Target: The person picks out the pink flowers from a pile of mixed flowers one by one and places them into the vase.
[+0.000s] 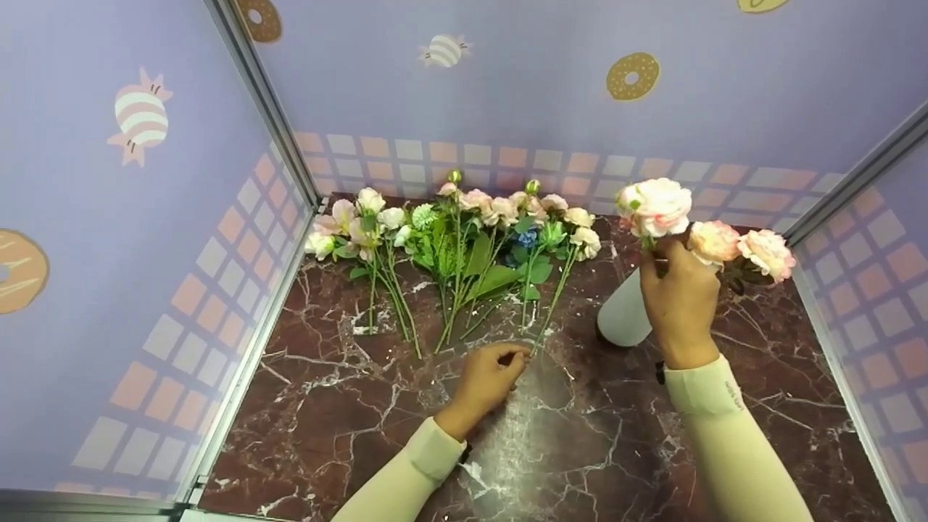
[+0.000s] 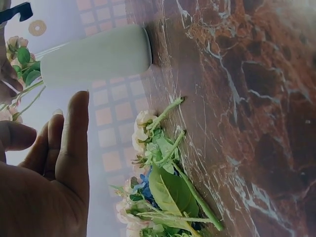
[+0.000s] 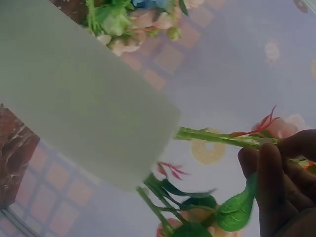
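My right hand (image 1: 680, 308) pinches the stem of a pale pink artificial rose (image 1: 660, 209) above a white vase (image 1: 622, 319). In the right wrist view the green stem (image 3: 212, 137) runs from the fingertips into the vase mouth, and a green leaf (image 3: 239, 202) hangs beside the fingers. Two peach-pink roses (image 1: 767, 254) stand in the vase, leaning right, partly behind the hand. My left hand (image 1: 487, 384) holds nothing, fingers relaxed, close to the lower stem ends of the laid-out flowers. The left wrist view shows its index finger (image 2: 74, 133) extended below the vase.
Artificial flowers lie in a row along the back: white and pale pink lilies (image 1: 344, 217) at left, pink roses (image 1: 500, 210) mid-row, a blue flower (image 1: 527, 237) and cream roses (image 1: 585, 241) at right. Patterned panels (image 1: 507, 94) enclose the dark marbled tabletop (image 1: 348, 406).
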Available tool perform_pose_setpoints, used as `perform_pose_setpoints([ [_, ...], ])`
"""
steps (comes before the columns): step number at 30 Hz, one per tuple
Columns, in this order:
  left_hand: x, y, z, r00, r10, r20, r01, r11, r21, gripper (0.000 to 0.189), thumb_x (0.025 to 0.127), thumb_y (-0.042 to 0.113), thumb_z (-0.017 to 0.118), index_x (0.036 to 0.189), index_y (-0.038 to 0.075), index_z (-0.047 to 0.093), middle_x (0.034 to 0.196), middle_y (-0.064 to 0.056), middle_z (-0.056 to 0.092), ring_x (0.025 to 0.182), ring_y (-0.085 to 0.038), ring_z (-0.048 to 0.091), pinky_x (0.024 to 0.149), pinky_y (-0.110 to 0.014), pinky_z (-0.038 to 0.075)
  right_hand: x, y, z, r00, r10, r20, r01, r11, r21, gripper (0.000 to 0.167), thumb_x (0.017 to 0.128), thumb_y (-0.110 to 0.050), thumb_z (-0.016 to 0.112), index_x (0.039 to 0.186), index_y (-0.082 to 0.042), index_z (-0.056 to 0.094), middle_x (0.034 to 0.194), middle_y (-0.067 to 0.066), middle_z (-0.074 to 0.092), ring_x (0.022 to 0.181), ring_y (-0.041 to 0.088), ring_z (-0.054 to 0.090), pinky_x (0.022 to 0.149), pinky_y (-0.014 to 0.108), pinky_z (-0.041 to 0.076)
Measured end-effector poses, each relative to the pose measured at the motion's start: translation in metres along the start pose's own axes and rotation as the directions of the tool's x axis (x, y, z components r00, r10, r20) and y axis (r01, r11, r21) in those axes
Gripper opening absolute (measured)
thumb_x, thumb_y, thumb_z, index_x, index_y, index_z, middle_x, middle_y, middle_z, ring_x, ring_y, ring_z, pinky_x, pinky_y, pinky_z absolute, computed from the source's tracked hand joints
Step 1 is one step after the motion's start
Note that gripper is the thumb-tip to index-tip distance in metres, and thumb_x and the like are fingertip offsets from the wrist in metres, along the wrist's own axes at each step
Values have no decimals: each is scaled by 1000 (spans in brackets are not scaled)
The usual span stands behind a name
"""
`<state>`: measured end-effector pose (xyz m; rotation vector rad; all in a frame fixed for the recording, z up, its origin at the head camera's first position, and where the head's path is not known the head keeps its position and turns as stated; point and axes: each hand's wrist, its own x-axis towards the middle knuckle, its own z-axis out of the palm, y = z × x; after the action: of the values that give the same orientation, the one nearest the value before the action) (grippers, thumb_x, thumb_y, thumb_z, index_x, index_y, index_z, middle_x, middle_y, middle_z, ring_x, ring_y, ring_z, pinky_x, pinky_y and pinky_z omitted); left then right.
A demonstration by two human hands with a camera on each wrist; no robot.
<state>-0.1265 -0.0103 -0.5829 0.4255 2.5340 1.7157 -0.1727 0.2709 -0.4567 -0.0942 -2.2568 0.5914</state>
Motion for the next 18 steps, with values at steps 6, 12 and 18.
perform_pose_setpoints([
  [6, -1, -2, -3, 1000, -25, 9, 26, 998, -58, 22, 107, 6, 69, 120, 1, 86, 115, -16, 87, 70, -7, 72, 62, -14, 58, -11, 1, 12, 999, -46, -13, 45, 995, -86, 13, 102, -5, 77, 99, 7, 74, 86, 29, 79, 75, 55, 74, 67, 71, 57],
  [12, -3, -1, -4, 1000, -12, 2, 12, 999, -52, 21, 107, 6, 69, 119, 4, 87, 115, -16, 88, 68, -14, 75, 60, -14, 57, -19, 2, 23, 998, -43, -48, 37, 991, -127, 20, 106, -10, 77, 102, 9, 71, 85, 34, 75, 75, 61, 72, 65, 76, 57],
  [18, -3, -2, -5, 1000, -18, -7, 18, 999, -37, 21, 107, 6, 70, 119, 4, 87, 117, -15, 87, 68, 0, 68, 64, -15, 59, -24, 8, 30, 998, 23, -67, -31, 991, -131, 23, 107, -14, 78, 104, 9, 74, 86, 36, 75, 77, 63, 72, 66, 77, 57],
])
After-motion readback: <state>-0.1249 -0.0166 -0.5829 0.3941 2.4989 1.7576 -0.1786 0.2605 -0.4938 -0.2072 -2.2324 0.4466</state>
